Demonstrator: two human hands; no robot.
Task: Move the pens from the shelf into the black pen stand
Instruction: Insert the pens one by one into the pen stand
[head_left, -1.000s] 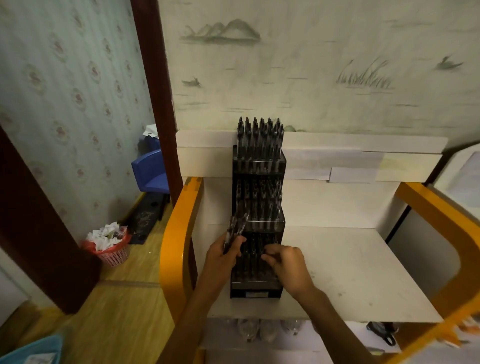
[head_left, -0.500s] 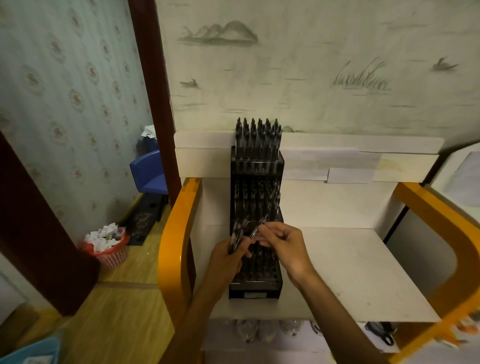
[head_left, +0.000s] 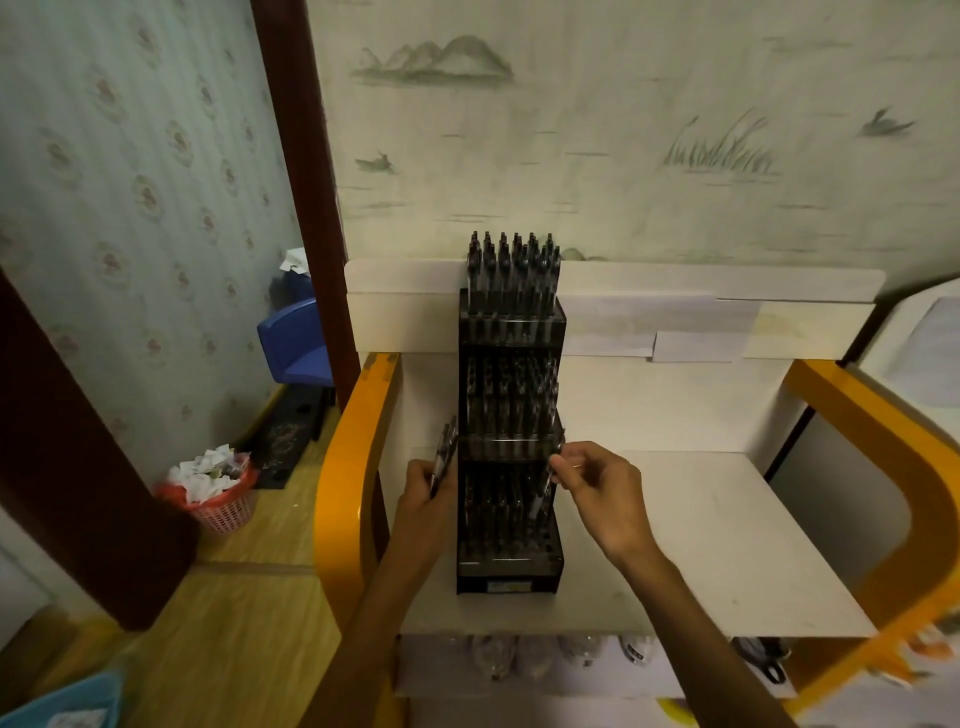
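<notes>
— Grip status?
— My left hand (head_left: 426, 486) grips spare pens (head_left: 444, 452) as a ready supply, centre-left of frame. My right hand (head_left: 597, 483) pinches one pen (head_left: 543, 493) over the black pen stand (head_left: 509, 566)'s lowest tier, centre frame, lined up to slot.

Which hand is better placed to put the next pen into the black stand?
The right hand. It already pinches one pen over the right side of the stand's lowest tier. The left hand grips a bundle of pens beside the stand, so it probably only supplies them.
</notes>
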